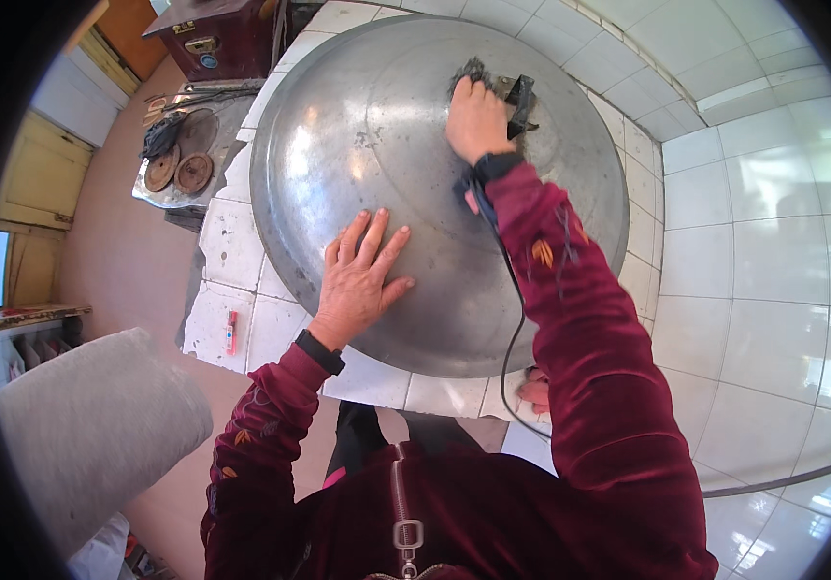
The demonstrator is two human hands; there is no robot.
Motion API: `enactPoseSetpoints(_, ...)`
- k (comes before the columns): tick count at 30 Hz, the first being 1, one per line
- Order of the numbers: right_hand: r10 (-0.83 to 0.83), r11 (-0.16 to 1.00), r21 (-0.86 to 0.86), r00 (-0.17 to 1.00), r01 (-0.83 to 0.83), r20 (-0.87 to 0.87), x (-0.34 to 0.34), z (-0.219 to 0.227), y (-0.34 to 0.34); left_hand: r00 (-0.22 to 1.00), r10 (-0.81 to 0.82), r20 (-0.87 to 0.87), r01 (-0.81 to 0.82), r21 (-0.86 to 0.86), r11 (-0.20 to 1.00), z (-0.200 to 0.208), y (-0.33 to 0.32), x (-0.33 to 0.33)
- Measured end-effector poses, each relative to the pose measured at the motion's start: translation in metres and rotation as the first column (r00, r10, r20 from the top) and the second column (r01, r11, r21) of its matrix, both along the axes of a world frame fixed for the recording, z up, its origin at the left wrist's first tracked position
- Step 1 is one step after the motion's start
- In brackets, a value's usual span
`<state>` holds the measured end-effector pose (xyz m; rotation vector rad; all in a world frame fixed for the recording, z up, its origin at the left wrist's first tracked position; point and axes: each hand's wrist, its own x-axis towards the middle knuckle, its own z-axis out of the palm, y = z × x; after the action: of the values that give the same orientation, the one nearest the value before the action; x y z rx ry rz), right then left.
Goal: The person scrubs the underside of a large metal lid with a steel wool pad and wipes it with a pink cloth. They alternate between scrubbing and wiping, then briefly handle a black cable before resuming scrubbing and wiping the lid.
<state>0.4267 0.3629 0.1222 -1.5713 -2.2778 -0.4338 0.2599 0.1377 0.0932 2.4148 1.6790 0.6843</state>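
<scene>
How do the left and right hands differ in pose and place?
The left hand lies spread on the near side of the metal lid; the right hand is farther out, by the black handle. The left hand holds nothing; the right curls over a dark fuzzy pad. Both wear dark wristbands.

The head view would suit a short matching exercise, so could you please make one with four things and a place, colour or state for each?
Things:
1. Left hand
2. Right hand
3. Domed lid
4. Small red stick-shaped item

Descriptions:
A. Grey, round and metallic
B. Lying on white tiles
C. Gripping a dark scouring wad
D. Fingers spread, palm down, holding nothing

Right pairs: 1-D, 2-C, 3-A, 4-B.
</scene>
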Motion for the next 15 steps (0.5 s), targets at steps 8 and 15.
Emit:
enactPoseSetpoints(8, 0.015, 0.987, -0.159, 0.991, 0.007, 0.133, -0.001, -0.006, -0.005, 1.000, -0.002, -0.019, 0.002, -0.013, 1.000, 0.003, -0.001, 0.000)
enactPoseSetpoints(15, 0.042, 0.999, -0.016, 0.996, -0.044, -0.077, -0.006, 0.005, 0.019, 1.000, 0.009, -0.027, -0.010, -0.036, 0.999, 0.002, -0.002, 0.001)
